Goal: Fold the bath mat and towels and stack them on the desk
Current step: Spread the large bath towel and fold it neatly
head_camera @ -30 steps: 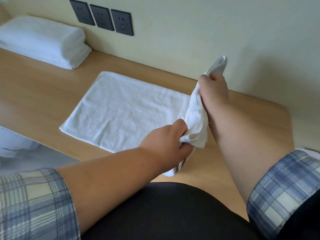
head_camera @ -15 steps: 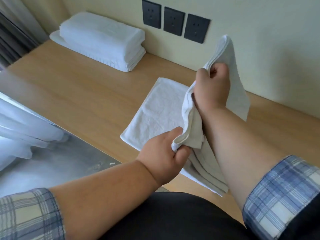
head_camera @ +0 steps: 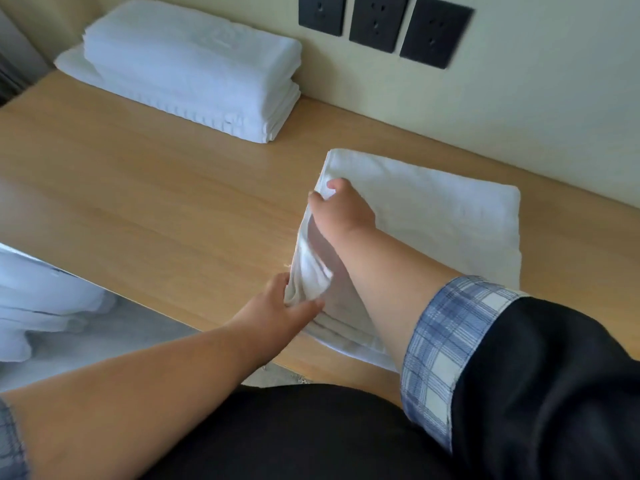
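Observation:
A white towel (head_camera: 433, 209) lies folded over on the wooden desk (head_camera: 156, 202), right of centre. My right hand (head_camera: 341, 211) pinches the towel's far left corner. My left hand (head_camera: 277, 306) grips the near left corner, where the cloth bunches up. Between the two hands the folded left edge stands slightly raised off the desk. A stack of folded white towels (head_camera: 194, 67) sits at the back left against the wall.
Three dark wall sockets (head_camera: 381, 22) are on the wall above the desk. White fabric (head_camera: 34, 299) hangs below the desk's front edge at the left, over a grey floor. My plaid cuffs and dark clothing fill the bottom of the view.
Both hands carried the towel's right edge up and over to the left, laying it down on the other half. The towel is now half as wide.

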Tool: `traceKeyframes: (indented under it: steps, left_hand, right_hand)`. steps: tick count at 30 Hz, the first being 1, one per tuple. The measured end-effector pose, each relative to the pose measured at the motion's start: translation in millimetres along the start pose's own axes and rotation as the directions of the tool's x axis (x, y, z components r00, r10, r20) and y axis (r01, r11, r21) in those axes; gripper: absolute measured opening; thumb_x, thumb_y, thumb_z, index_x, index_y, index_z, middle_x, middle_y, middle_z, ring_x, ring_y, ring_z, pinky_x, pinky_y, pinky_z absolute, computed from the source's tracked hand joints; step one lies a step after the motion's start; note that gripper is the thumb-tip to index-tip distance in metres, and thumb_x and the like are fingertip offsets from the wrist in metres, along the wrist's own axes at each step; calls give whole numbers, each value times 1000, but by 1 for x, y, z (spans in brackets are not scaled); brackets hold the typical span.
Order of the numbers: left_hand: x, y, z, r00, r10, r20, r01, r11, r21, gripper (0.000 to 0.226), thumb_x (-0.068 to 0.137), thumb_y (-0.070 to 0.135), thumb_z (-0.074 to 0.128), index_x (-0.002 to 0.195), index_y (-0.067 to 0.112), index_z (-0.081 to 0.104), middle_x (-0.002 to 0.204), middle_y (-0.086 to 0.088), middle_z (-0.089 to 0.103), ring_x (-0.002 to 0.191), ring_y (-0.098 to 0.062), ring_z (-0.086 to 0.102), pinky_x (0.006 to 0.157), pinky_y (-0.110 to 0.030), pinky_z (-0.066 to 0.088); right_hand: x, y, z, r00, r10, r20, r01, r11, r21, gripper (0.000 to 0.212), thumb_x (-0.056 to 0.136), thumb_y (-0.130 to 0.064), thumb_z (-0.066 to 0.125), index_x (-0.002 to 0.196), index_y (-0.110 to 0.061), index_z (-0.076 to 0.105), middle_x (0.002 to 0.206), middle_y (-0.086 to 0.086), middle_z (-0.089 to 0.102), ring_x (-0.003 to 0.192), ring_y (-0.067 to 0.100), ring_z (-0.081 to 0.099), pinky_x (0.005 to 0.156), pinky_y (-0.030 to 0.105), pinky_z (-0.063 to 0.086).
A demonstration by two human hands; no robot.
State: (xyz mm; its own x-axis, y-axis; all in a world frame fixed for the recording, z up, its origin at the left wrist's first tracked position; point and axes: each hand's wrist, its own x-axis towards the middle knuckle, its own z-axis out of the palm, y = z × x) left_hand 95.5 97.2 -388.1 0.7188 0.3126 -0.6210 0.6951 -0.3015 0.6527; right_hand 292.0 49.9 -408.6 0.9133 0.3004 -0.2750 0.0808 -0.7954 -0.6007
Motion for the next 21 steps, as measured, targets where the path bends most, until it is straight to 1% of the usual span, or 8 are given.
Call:
traceKeyframes:
  steps: [2,4,7,8,10,12,13,21]
  left_hand:
    - [8,0,-8,992,-91,-83,86,994,-64,73,83,66,58,143,33,32,121,0,61,96,-24,64,77,-35,50]
    - [11,5,-12,962,-152,-228,133,986,-96,74,84,54,65,145,32,28,126,0,54,104,-22,57,81,-35,48]
    - [8,25,-2,891,182,-417,-99,972,212,49,87,40,59,129,41,35,131,2,41,122,-20,38,99,-36,38]
    - [6,36,5,861,363,-356,-247,910,332,39,89,40,55,124,43,38,129,4,41,123,-18,36,99,-34,35]
    - [5,58,27,810,586,-26,-492,703,514,29,94,43,46,123,43,48,123,8,48,120,-15,43,94,-30,37]
    - [9,70,55,819,499,285,-558,574,599,36,98,47,41,133,42,47,124,8,50,120,-17,47,91,-33,42]
    - [13,72,68,844,417,337,-528,537,658,43,99,51,39,141,42,40,130,5,47,123,-20,44,94,-38,43]
    - [39,99,114,950,272,155,-253,374,892,80,87,79,16,155,37,4,163,-6,4,149,-33,3,111,-69,6]
  right_hand:
    - [-4,4,-7,997,-54,53,48,994,98,52,92,-52,51,138,-27,48,121,-8,65,111,19,61,97,38,48]
    - [-10,24,-31,994,-106,-19,108,973,205,36,93,-40,54,126,-27,59,118,-8,66,107,16,63,93,34,50]
    - [-13,79,-80,970,-190,-154,176,979,-100,21,91,-27,53,104,-26,70,109,-2,67,104,23,61,89,34,49]
    - [-15,98,-93,976,-193,-98,166,959,-231,23,92,-27,52,106,-28,70,114,-1,64,111,25,57,95,37,47]
    - [-19,127,-107,979,-172,108,201,889,-410,34,94,-33,51,126,-36,63,135,-4,52,129,24,43,108,38,36]
    - [-21,144,-111,950,-197,243,291,841,-457,45,98,-38,46,143,-39,47,148,-7,38,137,23,31,110,39,29]
    - [-20,148,-113,943,-206,261,308,834,-458,48,99,-41,43,147,-39,40,152,-8,33,139,22,28,111,39,28]
    - [-35,179,-150,981,54,186,40,883,-467,66,99,-47,44,157,-27,19,163,-3,18,146,31,19,117,44,25]
